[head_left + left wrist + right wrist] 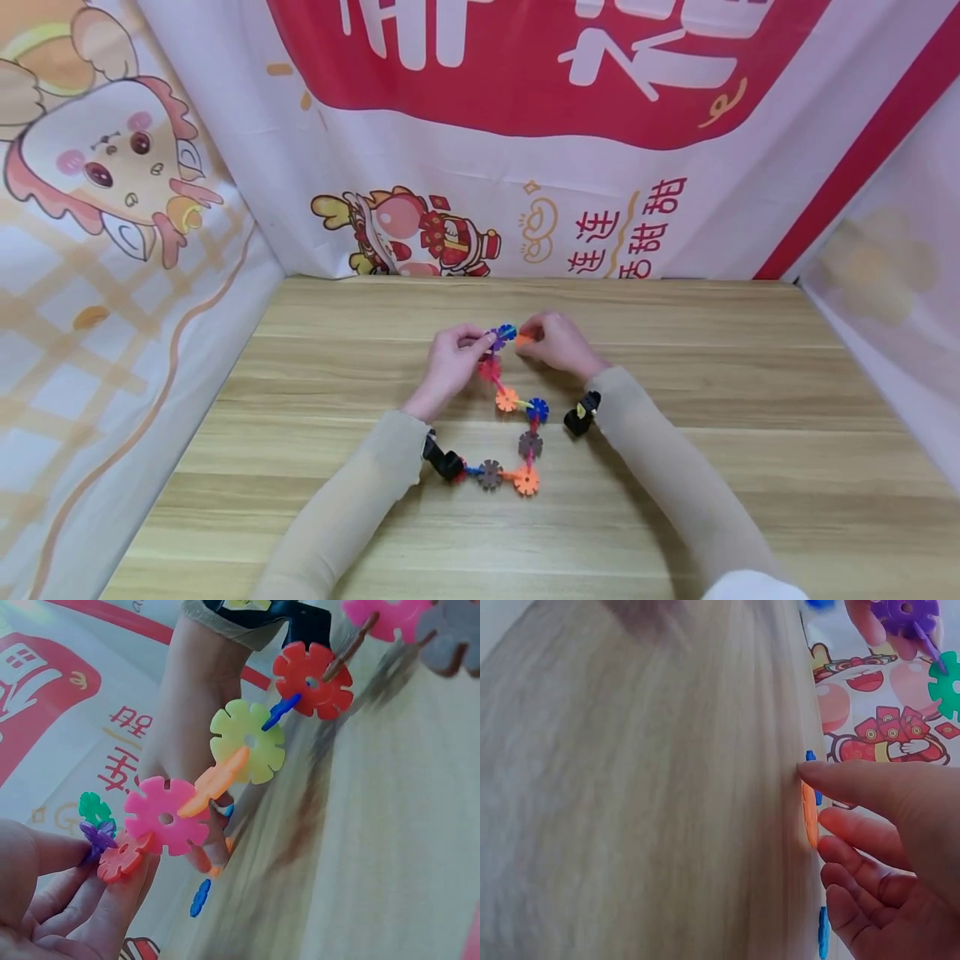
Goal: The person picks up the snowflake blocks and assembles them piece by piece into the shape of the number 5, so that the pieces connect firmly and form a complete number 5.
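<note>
A chain of flower-shaped slotted plastic discs, joined edge to edge, bends across the wooden table. My left hand (452, 362) pinches a purple disc (906, 610) near the chain's far end, where a green disc (946, 686) sticks out. Beside it in the left wrist view come a red disc (124, 857), a pink disc (166, 816) and a yellow-green disc (247, 741). Just to the right, my right hand (557, 340) pinches a loose orange disc (810, 814) between thumb and fingers, low over the tabletop. Small blue discs (823, 931) are near those fingers, seen edge-on.
The chain runs toward me through an orange disc (506, 400), a blue disc (537, 410) and a brown-grey disc (530, 444), then turns left under my left wrist camera (444, 458). Printed cloth (450, 167) walls off the table's (750, 400) back and sides.
</note>
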A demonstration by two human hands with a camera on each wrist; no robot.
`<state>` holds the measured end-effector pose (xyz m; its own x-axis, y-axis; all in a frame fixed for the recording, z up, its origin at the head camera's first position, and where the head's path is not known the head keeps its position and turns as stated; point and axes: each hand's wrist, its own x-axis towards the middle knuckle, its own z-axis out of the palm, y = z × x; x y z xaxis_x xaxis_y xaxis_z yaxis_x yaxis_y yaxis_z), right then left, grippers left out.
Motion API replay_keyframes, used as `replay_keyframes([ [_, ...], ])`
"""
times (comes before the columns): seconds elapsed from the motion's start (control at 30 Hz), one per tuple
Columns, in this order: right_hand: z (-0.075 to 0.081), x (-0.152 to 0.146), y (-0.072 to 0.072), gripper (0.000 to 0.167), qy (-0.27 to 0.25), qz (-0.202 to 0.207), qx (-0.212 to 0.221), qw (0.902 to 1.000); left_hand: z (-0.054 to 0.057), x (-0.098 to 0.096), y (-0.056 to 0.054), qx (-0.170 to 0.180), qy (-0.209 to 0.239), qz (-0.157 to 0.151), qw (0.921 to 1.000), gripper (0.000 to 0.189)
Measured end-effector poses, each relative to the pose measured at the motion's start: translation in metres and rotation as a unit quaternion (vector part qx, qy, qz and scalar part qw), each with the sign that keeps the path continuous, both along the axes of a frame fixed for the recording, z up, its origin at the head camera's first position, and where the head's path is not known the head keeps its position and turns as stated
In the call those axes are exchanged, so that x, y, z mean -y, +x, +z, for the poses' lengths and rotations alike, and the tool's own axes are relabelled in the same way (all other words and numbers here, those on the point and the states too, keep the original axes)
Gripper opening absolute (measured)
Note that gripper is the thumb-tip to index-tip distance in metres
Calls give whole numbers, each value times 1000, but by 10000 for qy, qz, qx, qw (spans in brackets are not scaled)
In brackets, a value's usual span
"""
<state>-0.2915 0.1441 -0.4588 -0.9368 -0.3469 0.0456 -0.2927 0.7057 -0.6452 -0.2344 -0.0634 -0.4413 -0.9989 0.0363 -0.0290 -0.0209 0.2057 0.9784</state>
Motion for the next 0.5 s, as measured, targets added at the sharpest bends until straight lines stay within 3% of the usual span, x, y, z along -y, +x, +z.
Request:
replay_keyframes([
  [0.17, 1, -3, 2, 30, 66, -74, 127, 9999, 1, 0, -3, 5, -139, 128, 9998, 14],
  [0.5, 3, -6, 3, 25, -50, -217, 406, 9989, 5, 3, 1, 97, -123, -85, 9998, 18],
])
